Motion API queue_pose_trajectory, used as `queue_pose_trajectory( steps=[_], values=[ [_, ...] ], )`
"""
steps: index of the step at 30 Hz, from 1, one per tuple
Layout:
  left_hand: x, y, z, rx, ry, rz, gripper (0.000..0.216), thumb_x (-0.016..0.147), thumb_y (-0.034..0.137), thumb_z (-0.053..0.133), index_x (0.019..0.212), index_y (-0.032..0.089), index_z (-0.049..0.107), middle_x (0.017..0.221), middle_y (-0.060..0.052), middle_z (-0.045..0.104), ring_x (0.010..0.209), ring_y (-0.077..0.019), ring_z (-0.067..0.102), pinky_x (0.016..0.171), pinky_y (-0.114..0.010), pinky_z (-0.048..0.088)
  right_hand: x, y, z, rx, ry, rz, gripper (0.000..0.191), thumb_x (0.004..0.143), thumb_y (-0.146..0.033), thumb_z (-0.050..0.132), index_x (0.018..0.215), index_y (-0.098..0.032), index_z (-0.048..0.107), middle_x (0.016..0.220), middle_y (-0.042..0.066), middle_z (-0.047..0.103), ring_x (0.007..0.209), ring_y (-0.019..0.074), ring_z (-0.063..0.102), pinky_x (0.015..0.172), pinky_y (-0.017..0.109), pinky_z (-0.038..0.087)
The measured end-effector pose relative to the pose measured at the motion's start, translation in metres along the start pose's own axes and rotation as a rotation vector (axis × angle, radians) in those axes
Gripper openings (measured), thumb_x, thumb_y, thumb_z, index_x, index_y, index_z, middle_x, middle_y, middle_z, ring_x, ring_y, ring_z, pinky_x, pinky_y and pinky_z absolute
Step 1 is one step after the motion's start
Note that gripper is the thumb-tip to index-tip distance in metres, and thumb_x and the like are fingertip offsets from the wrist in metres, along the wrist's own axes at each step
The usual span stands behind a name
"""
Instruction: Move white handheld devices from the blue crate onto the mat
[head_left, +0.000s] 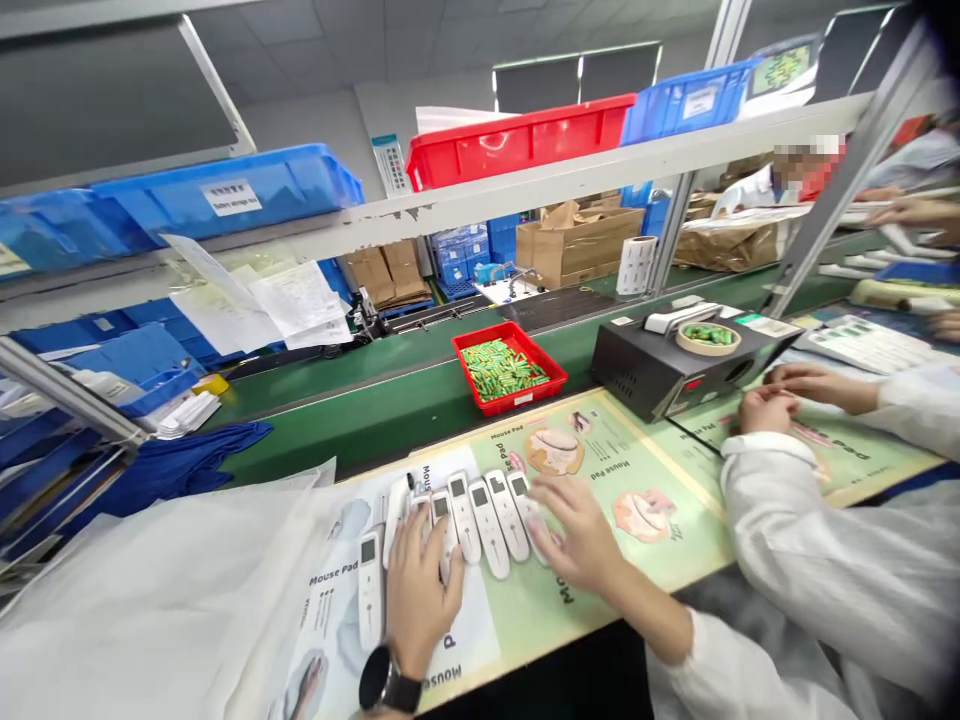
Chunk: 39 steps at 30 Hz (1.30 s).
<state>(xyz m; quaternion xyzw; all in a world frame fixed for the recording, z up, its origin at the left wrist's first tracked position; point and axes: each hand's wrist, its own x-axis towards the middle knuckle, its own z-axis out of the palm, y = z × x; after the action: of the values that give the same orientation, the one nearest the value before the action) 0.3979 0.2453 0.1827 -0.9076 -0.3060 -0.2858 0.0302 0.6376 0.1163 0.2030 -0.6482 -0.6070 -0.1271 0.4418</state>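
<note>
Several white handheld devices with small grey screens, which look like thermometers (490, 530), lie side by side in a row on the printed mats. My left hand (424, 590), with a dark watch (388, 683) on its wrist, rests palm down over the left part of the row. Its fingers are spread and partly hide the devices under them. One more such device (370, 590) lies just left of that hand. At the row's right end, my right hand (577, 535) has its fingers stretched out over the last device; whether they touch it I cannot tell.
Behind the row, a red tray (512, 405) of green batteries stands by the green conveyor belt (322, 405). A black box (660, 365) carries a round dish of batteries (707, 338). At right are a co-worker's hands (780, 400). White sheeting (150, 600) covers the left; bins (517, 145) line the shelf.
</note>
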Motion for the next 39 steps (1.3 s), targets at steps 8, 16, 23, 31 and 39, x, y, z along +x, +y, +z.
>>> queue_pose_trajectory(
  steps=[8, 16, 23, 31, 39],
  values=[
    [-0.01, 0.05, 0.021, 0.017, -0.165, 0.022, 0.059, 0.098, 0.032, 0.049, 0.156, 0.029, 0.041, 0.158, -0.013, 0.047, 0.146, -0.0319, 0.043, 0.117, -0.052, 0.041, -0.048, -0.01, 0.005, -0.181, -0.432, 0.093, 0.059, 0.097, -0.048, 0.055, 0.151, -0.023, 0.051, 0.153, 0.014, 0.051, 0.106, 0.031, 0.058, 0.085, 0.046, 0.048],
    [-0.006, 0.052, 0.034, 0.066, -0.15, -0.012, 0.062, 0.096, 0.03, 0.05, 0.158, 0.027, 0.039, 0.163, -0.013, 0.04, 0.153, -0.0324, 0.034, 0.125, -0.06, 0.028, -0.033, -0.013, 0.017, -0.293, -0.488, 0.124, 0.064, 0.1, -0.054, 0.047, 0.16, -0.036, 0.035, 0.159, 0.01, 0.045, 0.111, 0.0345, 0.06, 0.081, 0.044, 0.048],
    [0.011, 0.053, 0.028, 0.064, -0.139, -0.012, 0.057, 0.09, 0.026, 0.055, 0.147, 0.024, 0.056, 0.152, -0.016, 0.054, 0.146, -0.0329, 0.044, 0.125, -0.062, 0.027, -0.027, -0.004, 0.023, -0.25, -0.505, 0.156, 0.058, 0.099, -0.05, 0.047, 0.155, -0.035, 0.045, 0.159, 0.012, 0.044, 0.091, 0.0281, 0.072, 0.076, 0.04, 0.052],
    [-0.006, 0.059, 0.035, 0.02, -0.16, 0.033, 0.074, 0.085, 0.016, 0.053, 0.157, 0.026, 0.041, 0.159, -0.011, 0.047, 0.142, -0.0309, 0.051, 0.112, -0.049, 0.05, -0.054, -0.015, 0.01, -0.215, -0.489, 0.179, 0.074, 0.093, -0.048, 0.057, 0.161, -0.028, 0.035, 0.165, 0.017, 0.029, 0.075, 0.0262, 0.074, 0.067, 0.04, 0.057],
    [0.023, 0.136, 0.051, -0.271, -0.344, 0.143, 0.07, 0.09, 0.018, 0.05, 0.159, 0.027, 0.037, 0.164, -0.005, 0.039, 0.149, -0.0262, 0.042, 0.122, -0.044, 0.041, -0.078, 0.021, -0.046, -0.318, -0.456, 0.461, 0.064, 0.098, -0.048, 0.051, 0.157, -0.026, 0.042, 0.167, 0.015, 0.025, 0.088, 0.0293, 0.076, 0.069, 0.04, 0.059]
  ],
)
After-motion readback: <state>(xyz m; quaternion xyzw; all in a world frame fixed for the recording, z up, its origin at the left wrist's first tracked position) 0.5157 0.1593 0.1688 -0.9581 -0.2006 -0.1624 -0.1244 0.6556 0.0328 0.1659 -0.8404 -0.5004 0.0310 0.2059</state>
